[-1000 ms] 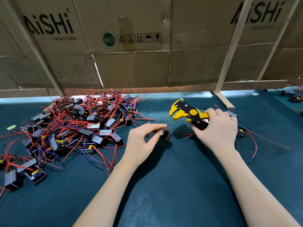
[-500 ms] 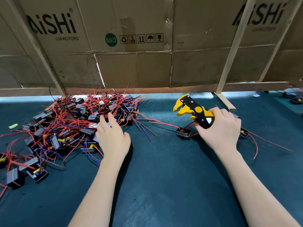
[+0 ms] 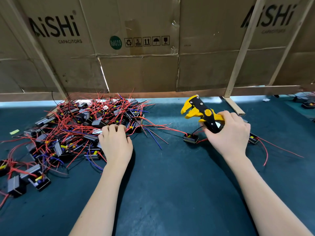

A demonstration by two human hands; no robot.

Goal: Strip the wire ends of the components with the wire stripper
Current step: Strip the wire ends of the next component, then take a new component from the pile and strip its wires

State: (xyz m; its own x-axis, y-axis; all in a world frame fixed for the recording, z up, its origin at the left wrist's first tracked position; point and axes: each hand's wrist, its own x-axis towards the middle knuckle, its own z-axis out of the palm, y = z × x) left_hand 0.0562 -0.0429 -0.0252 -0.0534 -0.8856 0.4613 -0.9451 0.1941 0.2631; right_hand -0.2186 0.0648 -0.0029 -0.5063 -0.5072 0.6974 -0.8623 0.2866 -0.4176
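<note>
The right hand (image 3: pixel 229 133) gripped the wire stripper (image 3: pixel 202 114) above one component (image 3: pixel 190 138). The left hand (image 3: pixel 115 143), fingers curled, reached into the component pile (image 3: pixel 76 126), apparently grasping something.

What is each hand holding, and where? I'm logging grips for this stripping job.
The right hand grips the wire stripper by its handles. The left hand curls into the component pile; whether it holds one cannot be told.
</note>
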